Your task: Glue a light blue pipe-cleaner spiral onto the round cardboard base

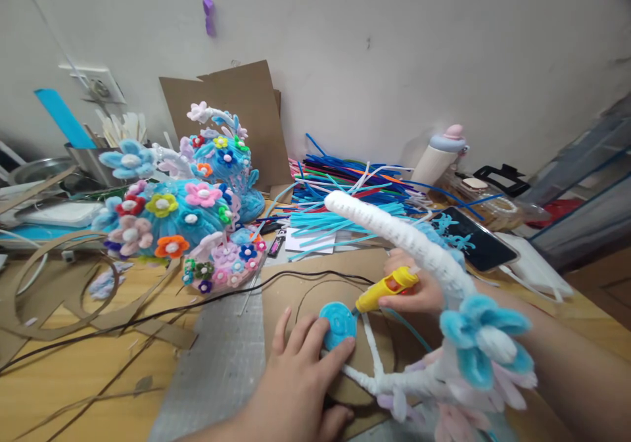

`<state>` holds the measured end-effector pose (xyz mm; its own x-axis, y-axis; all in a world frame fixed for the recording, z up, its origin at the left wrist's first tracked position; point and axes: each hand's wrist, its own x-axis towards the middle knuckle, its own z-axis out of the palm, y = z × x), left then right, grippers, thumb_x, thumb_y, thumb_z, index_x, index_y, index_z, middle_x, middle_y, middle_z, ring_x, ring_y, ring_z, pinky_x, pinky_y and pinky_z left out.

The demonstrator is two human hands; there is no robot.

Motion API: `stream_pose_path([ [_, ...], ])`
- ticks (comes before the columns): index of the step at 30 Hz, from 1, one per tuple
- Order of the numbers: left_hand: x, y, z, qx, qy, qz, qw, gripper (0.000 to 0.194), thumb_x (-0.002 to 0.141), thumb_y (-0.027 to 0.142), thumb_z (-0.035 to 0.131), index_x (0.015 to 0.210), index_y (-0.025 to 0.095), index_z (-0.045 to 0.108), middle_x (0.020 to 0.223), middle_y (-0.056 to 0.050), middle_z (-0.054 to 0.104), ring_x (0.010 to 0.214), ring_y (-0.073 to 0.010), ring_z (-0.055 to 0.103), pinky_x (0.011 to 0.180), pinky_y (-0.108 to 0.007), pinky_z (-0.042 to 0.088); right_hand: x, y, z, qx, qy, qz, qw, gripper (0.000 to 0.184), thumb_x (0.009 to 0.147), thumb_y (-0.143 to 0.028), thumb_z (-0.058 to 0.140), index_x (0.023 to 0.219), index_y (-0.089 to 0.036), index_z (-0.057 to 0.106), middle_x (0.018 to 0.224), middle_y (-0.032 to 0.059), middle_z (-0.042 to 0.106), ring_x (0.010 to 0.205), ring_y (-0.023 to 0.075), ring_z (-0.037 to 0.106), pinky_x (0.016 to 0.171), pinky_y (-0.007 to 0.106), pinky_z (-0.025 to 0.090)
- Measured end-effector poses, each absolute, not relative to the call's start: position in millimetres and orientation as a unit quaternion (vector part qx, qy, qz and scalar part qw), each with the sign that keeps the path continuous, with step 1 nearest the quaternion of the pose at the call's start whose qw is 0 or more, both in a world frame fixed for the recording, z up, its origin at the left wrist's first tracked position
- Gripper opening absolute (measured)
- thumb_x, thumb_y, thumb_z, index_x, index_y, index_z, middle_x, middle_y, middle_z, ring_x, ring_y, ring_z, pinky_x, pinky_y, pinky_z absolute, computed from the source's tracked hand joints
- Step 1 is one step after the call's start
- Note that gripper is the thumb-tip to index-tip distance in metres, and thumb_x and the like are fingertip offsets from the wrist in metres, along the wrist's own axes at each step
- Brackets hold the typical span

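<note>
My left hand (296, 369) pinches a round blue disc (338, 324) between thumb and fingers, holding it against a sheet of cardboard (315, 297). My right hand (419, 291) grips a yellow glue gun (387, 287) with its tip at the disc's right edge. A white pipe-cleaner branch (394, 235) arches over my right hand. It ends near me in a blue and white flower (480, 343) and a white forked stem (384, 376) beside the disc.
Two blue pipe-cleaner pieces covered in coloured flowers (177, 212) stand at the left. A heap of loose pipe cleaners (345, 185), a bottle (438, 156) and a phone (473, 238) lie behind. A black cord (197, 304) and cardboard offcuts (64, 297) cross the wooden table.
</note>
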<state>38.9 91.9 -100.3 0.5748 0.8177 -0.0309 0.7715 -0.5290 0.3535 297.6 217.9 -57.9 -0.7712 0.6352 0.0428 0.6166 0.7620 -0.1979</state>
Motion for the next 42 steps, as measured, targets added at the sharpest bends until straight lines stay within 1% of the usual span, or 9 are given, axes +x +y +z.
stream_pose_path([
  [5,37.1,91.5,-105.2,0.877,0.448,0.078,0.156,0.069,0.076,0.051,0.068,0.139,0.038,0.041,0.138,-0.009,0.049,0.131,-0.0389,0.039,0.105,-0.074,0.016,295.4,219.6,-58.0,-0.365,-0.929,0.056,0.020,0.039,0.080,-0.048,0.059,0.061,-0.013,0.055,0.062,0.0008,0.052,0.063,0.0105,0.041,0.068,0.031,0.020],
  [10,35.2,92.7,-111.5,0.883,0.436,0.091,0.149,0.070,0.079,0.064,0.059,0.141,0.039,0.037,0.137,-0.009,0.049,0.131,-0.0392,0.040,0.104,-0.074,0.019,294.2,223.9,-62.0,-0.360,-0.931,0.056,0.013,0.041,0.081,-0.048,0.056,0.059,-0.014,0.055,0.060,0.0040,0.051,0.062,0.0124,0.041,0.067,0.031,0.019],
  [15,34.2,94.5,-116.1,0.890,0.430,0.090,0.127,0.070,0.080,0.066,0.056,0.142,0.038,0.036,0.134,-0.009,0.052,0.130,-0.0386,0.041,0.104,-0.073,0.022,286.2,223.5,-54.0,-0.362,-0.928,0.084,0.020,0.043,0.084,-0.052,0.054,0.063,-0.014,0.058,0.063,0.0045,0.055,0.065,0.0133,0.043,0.067,0.030,0.019],
  [22,34.2,93.2,-120.1,0.900,0.416,0.115,0.060,0.071,0.079,0.066,0.057,0.140,0.033,0.041,0.127,-0.009,0.057,0.127,-0.0359,0.044,0.108,-0.064,0.024,275.6,221.6,-46.9,-0.362,-0.926,0.091,0.048,0.041,0.082,-0.052,0.055,0.064,-0.015,0.057,0.065,0.0030,0.057,0.064,0.0134,0.045,0.065,0.029,0.020],
  [26,35.7,92.2,-114.4,0.908,0.403,0.108,0.025,0.065,0.077,0.064,0.061,0.130,0.025,0.052,0.125,-0.011,0.060,0.126,-0.0352,0.047,0.110,-0.060,0.023,271.4,222.7,-47.9,-0.366,-0.924,0.098,0.053,0.041,0.082,-0.054,0.055,0.065,-0.017,0.057,0.065,0.0020,0.058,0.064,0.0139,0.046,0.064,0.028,0.020],
  [31,36.4,90.3,-110.1,0.923,0.372,0.094,-0.033,0.053,0.088,0.057,0.051,0.125,0.020,0.057,0.123,-0.013,0.065,0.121,-0.0300,0.054,0.103,-0.048,0.036,266.0,224.9,-53.7,-0.354,-0.929,0.089,0.069,0.044,0.082,-0.056,0.055,0.061,-0.017,0.056,0.062,0.0008,0.056,0.063,0.0132,0.046,0.063,0.028,0.020],
  [33,35.6,89.1,-111.5,0.922,0.374,0.091,-0.035,0.053,0.089,0.057,0.050,0.127,0.020,0.057,0.123,-0.011,0.065,0.120,-0.0283,0.055,0.100,-0.044,0.039,263.2,225.1,-53.6,-0.349,-0.932,0.077,0.066,0.046,0.082,-0.057,0.054,0.060,-0.017,0.056,0.060,0.0010,0.056,0.062,0.0133,0.046,0.063,0.028,0.020],
  [36,33.7,86.9,-114.6,0.915,0.394,0.089,-0.010,0.054,0.088,0.059,0.051,0.129,0.025,0.056,0.130,-0.008,0.061,0.118,-0.0296,0.056,0.096,-0.042,0.040,259.3,225.3,-51.9,-0.341,-0.936,0.061,0.063,0.048,0.082,-0.060,0.054,0.060,-0.017,0.057,0.060,0.0013,0.055,0.062,0.0131,0.046,0.063,0.027,0.020],
  [42,30.5,84.5,-118.9,0.906,0.412,0.096,-0.006,0.055,0.090,0.060,0.047,0.134,0.028,0.052,0.135,-0.005,0.057,0.113,-0.0288,0.058,0.091,-0.038,0.039,250.0,224.2,-47.9,-0.332,-0.938,0.084,0.059,0.050,0.082,-0.061,0.051,0.061,-0.016,0.058,0.059,0.0018,0.053,0.061,0.0125,0.045,0.063,0.027,0.024],
])
